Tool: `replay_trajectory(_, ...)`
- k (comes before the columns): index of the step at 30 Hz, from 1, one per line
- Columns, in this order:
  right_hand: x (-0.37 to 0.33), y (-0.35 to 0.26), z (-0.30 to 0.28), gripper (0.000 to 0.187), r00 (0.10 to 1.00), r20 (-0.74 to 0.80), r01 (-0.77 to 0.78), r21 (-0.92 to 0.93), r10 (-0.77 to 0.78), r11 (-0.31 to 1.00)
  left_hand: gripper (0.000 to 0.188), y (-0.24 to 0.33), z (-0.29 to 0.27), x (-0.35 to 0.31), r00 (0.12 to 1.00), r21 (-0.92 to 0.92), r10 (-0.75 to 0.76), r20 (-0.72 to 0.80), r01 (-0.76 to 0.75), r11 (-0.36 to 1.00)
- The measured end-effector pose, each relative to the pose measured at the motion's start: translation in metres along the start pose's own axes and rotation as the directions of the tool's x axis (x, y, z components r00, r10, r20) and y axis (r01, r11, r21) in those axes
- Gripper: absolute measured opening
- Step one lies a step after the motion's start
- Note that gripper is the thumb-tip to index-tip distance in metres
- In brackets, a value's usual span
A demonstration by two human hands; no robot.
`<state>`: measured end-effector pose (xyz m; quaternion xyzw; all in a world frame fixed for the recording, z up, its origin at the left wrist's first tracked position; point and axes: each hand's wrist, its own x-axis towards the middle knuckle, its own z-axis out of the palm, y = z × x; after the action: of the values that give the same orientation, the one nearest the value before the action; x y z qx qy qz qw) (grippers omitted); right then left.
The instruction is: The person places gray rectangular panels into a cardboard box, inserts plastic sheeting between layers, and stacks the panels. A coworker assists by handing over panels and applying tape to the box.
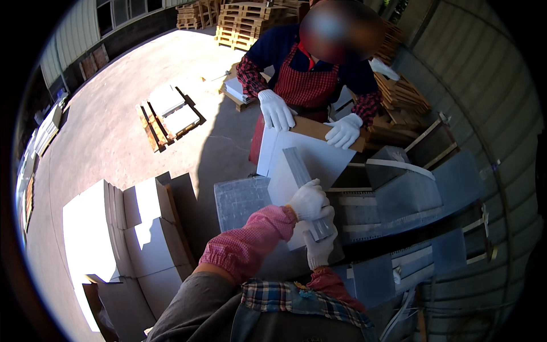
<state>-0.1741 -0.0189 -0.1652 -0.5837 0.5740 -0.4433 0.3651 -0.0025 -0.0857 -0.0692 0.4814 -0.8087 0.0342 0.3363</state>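
A narrow grey stack of thin flat sheets [297, 166] stands tilted on edge in front of me, against a white panel. My left hand [309, 200], in a white knit glove, closes over the stack near its middle. Lower down, at the end nearest me, my right hand [320, 246] grips it too, gloved the same way. Just beyond is an upright white carton [314, 149] with a brown edge. A co-worker opposite lays a gloved hand [276, 110] on its left corner and another gloved hand [344, 131] on its right.
A grey slab-like surface [242, 206] lies left of the carton. Stacked white cartons [94, 228] stand at the near left. To my right is a frame with translucent grey sheets [405, 194]. Wooden pallets [242, 24] are piled at the back; another pallet [152, 126] lies on the floor.
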Motion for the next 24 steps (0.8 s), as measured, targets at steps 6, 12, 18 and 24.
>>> replay_trajectory(6,0.001,0.001,0.003,0.085,1.0,-0.012,-0.023,-0.01,0.023,1.0,0.038,0.0,-0.004,0.001,1.0,-0.018,-0.01,-0.008,0.009,1.0)
replay_trajectory(12,-0.001,-0.008,0.001,0.086,1.0,0.011,-0.029,0.043,0.029,0.999,0.036,-0.001,-0.003,0.001,0.999,-0.022,0.003,-0.044,-0.004,1.0)
replay_trajectory(18,-0.002,-0.016,-0.002,0.095,0.999,0.023,-0.047,-0.011,0.047,0.999,0.035,0.0,-0.001,0.002,0.999,-0.03,0.003,-0.043,-0.005,1.0)
replay_trajectory(24,-0.01,-0.039,-0.007,0.116,0.979,0.153,-0.164,0.199,0.134,0.966,0.037,-0.005,-0.003,-0.003,1.0,-0.016,-0.022,-0.002,0.022,1.0)
